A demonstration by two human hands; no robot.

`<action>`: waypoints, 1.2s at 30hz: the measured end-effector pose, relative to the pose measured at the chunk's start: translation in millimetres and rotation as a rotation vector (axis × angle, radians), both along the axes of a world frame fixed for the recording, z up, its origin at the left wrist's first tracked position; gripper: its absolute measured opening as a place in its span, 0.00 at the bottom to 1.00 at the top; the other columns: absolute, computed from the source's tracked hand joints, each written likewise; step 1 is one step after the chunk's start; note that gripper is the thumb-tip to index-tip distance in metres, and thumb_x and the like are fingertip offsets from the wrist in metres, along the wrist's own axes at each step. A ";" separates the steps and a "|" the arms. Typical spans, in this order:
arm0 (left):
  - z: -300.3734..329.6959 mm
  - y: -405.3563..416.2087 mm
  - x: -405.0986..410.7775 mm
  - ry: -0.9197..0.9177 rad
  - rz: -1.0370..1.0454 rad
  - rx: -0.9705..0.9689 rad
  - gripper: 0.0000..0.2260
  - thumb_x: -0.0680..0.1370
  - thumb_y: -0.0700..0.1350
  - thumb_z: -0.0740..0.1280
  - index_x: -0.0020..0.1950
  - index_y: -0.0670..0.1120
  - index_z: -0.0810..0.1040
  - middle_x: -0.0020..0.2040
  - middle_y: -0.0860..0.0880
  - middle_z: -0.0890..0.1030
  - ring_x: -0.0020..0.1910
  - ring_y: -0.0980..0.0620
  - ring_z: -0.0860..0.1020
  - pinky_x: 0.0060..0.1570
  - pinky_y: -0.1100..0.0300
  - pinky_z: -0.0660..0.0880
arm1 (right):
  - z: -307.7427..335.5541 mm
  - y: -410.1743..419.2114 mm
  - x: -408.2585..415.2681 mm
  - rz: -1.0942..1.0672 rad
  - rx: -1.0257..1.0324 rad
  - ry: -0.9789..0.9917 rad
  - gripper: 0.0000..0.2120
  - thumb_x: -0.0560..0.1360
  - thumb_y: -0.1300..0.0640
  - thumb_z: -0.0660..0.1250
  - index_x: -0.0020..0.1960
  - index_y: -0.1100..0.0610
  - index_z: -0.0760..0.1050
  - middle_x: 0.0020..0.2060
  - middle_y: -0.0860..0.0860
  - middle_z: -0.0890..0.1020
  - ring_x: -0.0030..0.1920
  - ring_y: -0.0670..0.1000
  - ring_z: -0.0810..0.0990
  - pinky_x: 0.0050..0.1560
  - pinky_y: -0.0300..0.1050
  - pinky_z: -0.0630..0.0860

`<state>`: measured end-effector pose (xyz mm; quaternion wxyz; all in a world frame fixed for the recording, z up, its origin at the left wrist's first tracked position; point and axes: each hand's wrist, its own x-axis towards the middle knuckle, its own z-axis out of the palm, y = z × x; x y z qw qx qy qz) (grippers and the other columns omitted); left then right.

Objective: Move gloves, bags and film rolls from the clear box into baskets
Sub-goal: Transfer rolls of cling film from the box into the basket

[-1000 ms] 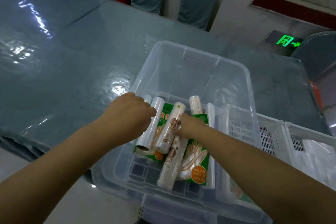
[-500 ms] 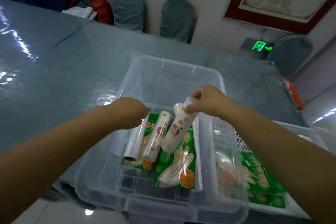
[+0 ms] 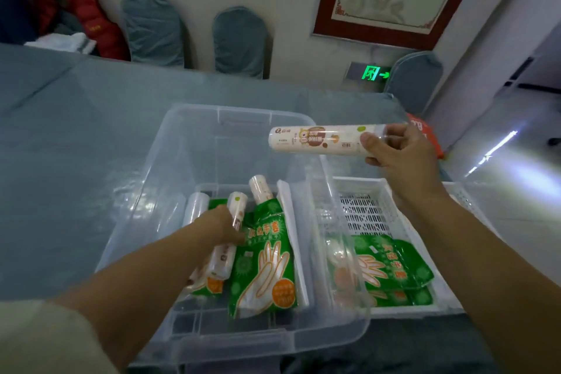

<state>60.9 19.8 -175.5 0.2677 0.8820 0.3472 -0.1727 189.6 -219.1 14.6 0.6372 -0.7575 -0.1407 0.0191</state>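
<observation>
My right hand (image 3: 400, 158) grips one end of a white film roll (image 3: 315, 140) and holds it level in the air above the far right corner of the clear box (image 3: 170, 161). Down inside the box, my left hand (image 3: 223, 226) is closed around a second white roll (image 3: 235, 215). Beside it lie a clear film roll (image 3: 196, 206), another white roll (image 3: 260, 190) and a green glove pack (image 3: 265, 264). To the right of the box stands a white basket (image 3: 361, 188) that holds green glove packs (image 3: 391, 264).
The box and basket stand on a grey-blue glass-topped table (image 3: 76, 146). A second white basket (image 3: 473, 203) shows behind my right forearm. Grey chairs (image 3: 239, 42) line the far wall, and an orange-red object (image 3: 425, 133) sits past the table's right corner.
My right hand has lifted the white roll out of the box and swung it up and to the right, now level. My left hand has moved onto another roll in the box.
</observation>
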 end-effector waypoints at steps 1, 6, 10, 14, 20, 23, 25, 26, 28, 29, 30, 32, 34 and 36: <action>-1.1 1.2 -0.5 -0.001 0.054 -0.028 0.26 0.64 0.54 0.75 0.55 0.44 0.72 0.33 0.52 0.74 0.30 0.55 0.74 0.26 0.63 0.67 | -3.2 -4.5 1.0 0.002 0.013 0.005 0.11 0.69 0.56 0.74 0.44 0.48 0.72 0.47 0.50 0.80 0.45 0.50 0.83 0.43 0.42 0.81; 37.6 6.1 14.1 -0.254 0.209 -0.039 0.17 0.65 0.58 0.71 0.43 0.47 0.74 0.34 0.49 0.77 0.33 0.50 0.78 0.29 0.62 0.71 | -14.7 -17.6 21.0 -0.011 0.157 0.050 0.10 0.70 0.57 0.73 0.47 0.52 0.74 0.48 0.51 0.81 0.44 0.48 0.84 0.40 0.37 0.80; 90.5 -11.0 34.8 -0.551 0.260 -0.087 0.11 0.68 0.52 0.67 0.46 0.50 0.71 0.38 0.50 0.76 0.36 0.49 0.77 0.30 0.61 0.70 | -26.8 -19.9 56.1 -0.061 0.337 0.157 0.08 0.71 0.57 0.72 0.48 0.55 0.74 0.47 0.51 0.81 0.43 0.47 0.83 0.37 0.35 0.78; 134.3 -49.9 62.6 -0.719 0.254 -0.255 0.10 0.66 0.53 0.62 0.45 0.52 0.71 0.41 0.48 0.77 0.37 0.48 0.77 0.36 0.54 0.74 | -40.0 -35.4 100.8 -0.133 0.509 0.266 0.09 0.72 0.56 0.71 0.49 0.56 0.74 0.49 0.52 0.81 0.47 0.49 0.83 0.40 0.37 0.80; 164.2 -105.6 124.4 -0.677 0.292 -0.329 0.12 0.68 0.57 0.61 0.44 0.51 0.75 0.39 0.48 0.80 0.35 0.48 0.80 0.32 0.57 0.76 | -77.2 -84.1 177.9 -0.097 0.276 0.227 0.10 0.71 0.58 0.72 0.45 0.50 0.72 0.46 0.49 0.79 0.44 0.50 0.82 0.39 0.39 0.79; 167.1 -127.2 156.7 -0.688 0.247 -0.348 0.15 0.65 0.60 0.63 0.44 0.52 0.75 0.39 0.49 0.80 0.35 0.49 0.80 0.31 0.59 0.74 | -114.1 -101.0 206.7 0.043 0.055 0.235 0.11 0.70 0.60 0.73 0.48 0.53 0.73 0.44 0.52 0.78 0.43 0.54 0.79 0.42 0.44 0.77; 164.5 -139.1 177.9 -0.668 0.217 -0.306 0.13 0.69 0.60 0.64 0.45 0.53 0.74 0.40 0.50 0.80 0.36 0.51 0.80 0.31 0.61 0.73 | -139.1 -104.9 219.3 0.122 -0.066 0.257 0.13 0.69 0.61 0.73 0.51 0.55 0.73 0.44 0.50 0.79 0.44 0.53 0.79 0.43 0.46 0.78; 161.3 -144.1 188.8 -0.646 0.209 -0.287 0.14 0.71 0.61 0.64 0.48 0.52 0.74 0.41 0.51 0.79 0.36 0.52 0.80 0.30 0.61 0.74 | -150.2 -105.0 224.6 0.153 -0.117 0.263 0.14 0.69 0.61 0.73 0.52 0.54 0.73 0.45 0.50 0.79 0.45 0.52 0.79 0.45 0.48 0.78; 154.0 -152.6 209.2 -0.592 0.219 -0.276 0.16 0.72 0.61 0.63 0.53 0.51 0.73 0.42 0.52 0.79 0.38 0.52 0.80 0.31 0.61 0.75 | -168.5 -103.5 233.6 0.210 -0.159 0.295 0.14 0.70 0.60 0.73 0.52 0.52 0.72 0.47 0.49 0.78 0.47 0.51 0.80 0.48 0.50 0.79; 150.3 -156.0 218.1 -0.568 0.231 -0.277 0.17 0.73 0.61 0.63 0.53 0.51 0.73 0.43 0.52 0.79 0.38 0.52 0.80 0.32 0.60 0.75 | -175.2 -102.3 237.8 0.234 -0.154 0.320 0.14 0.70 0.60 0.73 0.51 0.51 0.72 0.47 0.49 0.79 0.48 0.52 0.80 0.49 0.51 0.80; 146.5 -158.9 226.1 -0.551 0.242 -0.271 0.16 0.73 0.61 0.63 0.52 0.51 0.73 0.42 0.53 0.79 0.38 0.52 0.80 0.31 0.61 0.74 | -180.2 -100.9 242.4 0.255 -0.145 0.340 0.12 0.70 0.59 0.72 0.50 0.50 0.73 0.48 0.49 0.79 0.47 0.52 0.81 0.48 0.50 0.80; 138.4 -162.4 239.3 -0.525 0.255 -0.239 0.11 0.72 0.59 0.65 0.44 0.52 0.73 0.38 0.54 0.77 0.35 0.54 0.78 0.28 0.62 0.70 | -184.6 -97.6 252.7 0.291 -0.111 0.370 0.11 0.70 0.60 0.73 0.47 0.48 0.74 0.47 0.49 0.80 0.44 0.49 0.82 0.42 0.44 0.81; 130.6 -164.9 247.7 -0.511 0.266 -0.212 0.10 0.72 0.58 0.65 0.40 0.53 0.70 0.38 0.55 0.77 0.35 0.56 0.77 0.28 0.63 0.69 | -183.5 -93.7 264.8 0.302 -0.058 0.399 0.12 0.70 0.61 0.73 0.46 0.47 0.74 0.48 0.50 0.81 0.43 0.48 0.82 0.37 0.38 0.80; 122.9 -166.2 251.7 -0.513 0.284 -0.186 0.10 0.72 0.58 0.65 0.40 0.54 0.69 0.39 0.55 0.77 0.36 0.56 0.77 0.29 0.62 0.71 | -179.9 -88.4 278.0 0.292 -0.034 0.407 0.13 0.69 0.61 0.74 0.48 0.49 0.74 0.49 0.51 0.81 0.46 0.49 0.82 0.39 0.39 0.79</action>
